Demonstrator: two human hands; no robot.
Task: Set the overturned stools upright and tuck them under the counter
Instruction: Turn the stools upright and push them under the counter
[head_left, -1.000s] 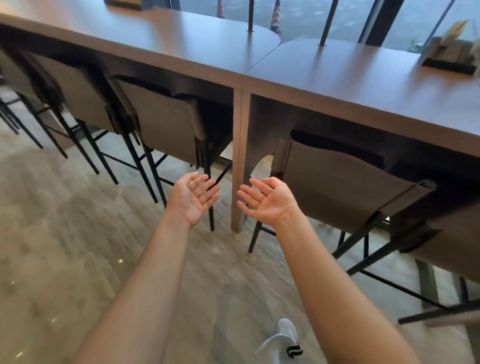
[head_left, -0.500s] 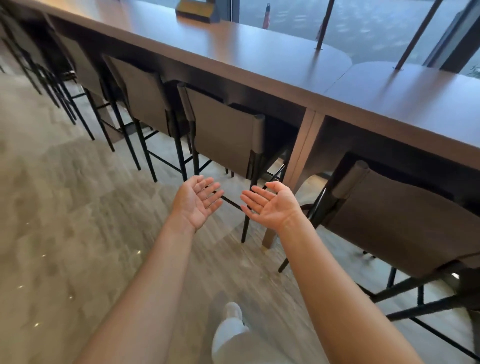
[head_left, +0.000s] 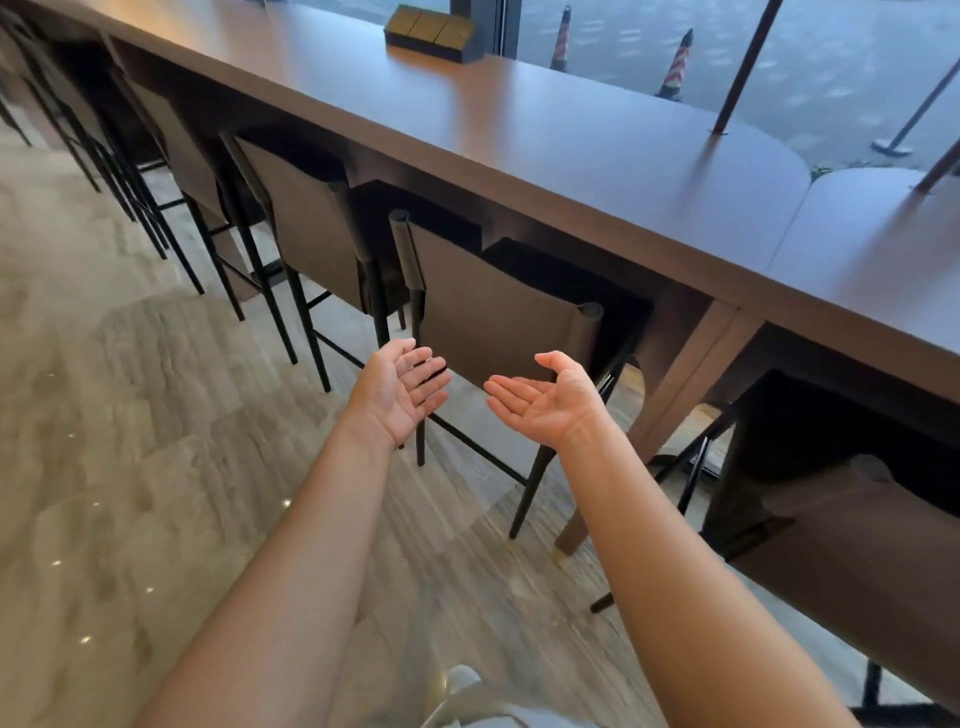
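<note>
Both hands are held out palm up before the near edge of the desk (head_left: 519, 140), apart from each other and touching nothing. The left hand (head_left: 400, 387) is shown with its fingers (head_left: 426, 374) released and slightly bent; the right hand (head_left: 545, 400) is spread flat, with nothing grasped. The stools are seen upright in a row along the near edge, their seats tucked under the top and their brown backrests facing outward. The nearest stool (head_left: 493, 317) is placed just beyond the hands, a second stool (head_left: 311, 228) beside it toward the left end, and a third stool (head_left: 857, 535) past the desk leg (head_left: 675, 405) toward the right end. A dark box (head_left: 436, 31) is set at the far edge.
</note>
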